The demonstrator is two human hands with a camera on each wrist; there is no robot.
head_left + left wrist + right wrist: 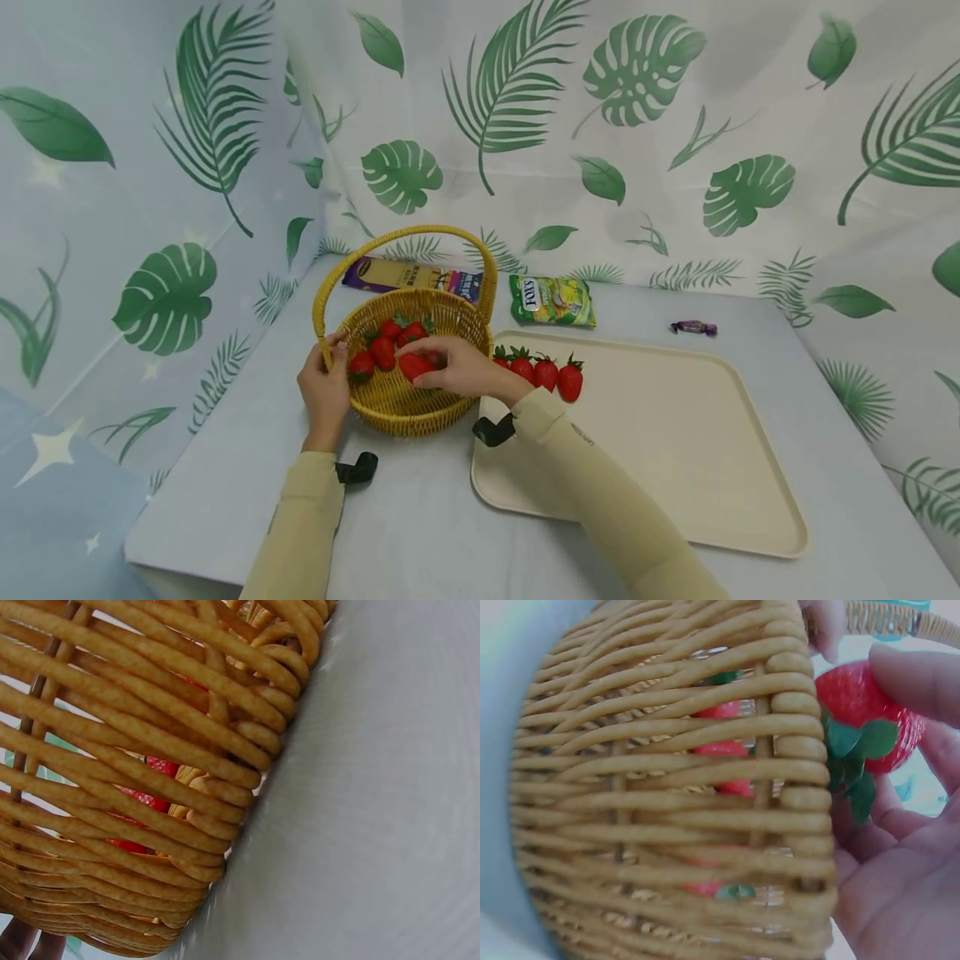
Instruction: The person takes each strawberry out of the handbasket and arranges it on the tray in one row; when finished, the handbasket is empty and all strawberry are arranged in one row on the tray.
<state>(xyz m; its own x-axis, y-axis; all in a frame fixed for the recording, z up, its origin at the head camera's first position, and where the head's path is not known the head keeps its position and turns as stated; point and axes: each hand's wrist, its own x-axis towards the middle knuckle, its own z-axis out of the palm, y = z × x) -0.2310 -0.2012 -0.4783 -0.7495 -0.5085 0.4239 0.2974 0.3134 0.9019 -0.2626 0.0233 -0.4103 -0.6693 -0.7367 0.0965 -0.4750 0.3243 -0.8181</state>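
Note:
A yellow wicker basket point(408, 421) with a tall arched handle stands on the table, several red strawberries point(383, 353) lying inside it. My left hand point(327, 385) grips the basket's left side where the handle meets the rim. Over the basket's right part, my right hand point(459, 367) holds a strawberry point(414, 367) between thumb and fingers. In the right wrist view this strawberry point(866, 712) shows its green leaves just beside the woven rim. The left wrist view is filled mostly by the basket's weave point(127, 750), with red showing through the gaps.
Right of the basket lies a cream tray point(675, 433) with several strawberries point(570, 381) along its left end. Behind are a green FOX'S candy bag point(552, 301), a purple and gold packet point(412, 277) and a small purple wrapped candy point(693, 327). Leaf-printed cloth hangs behind the table.

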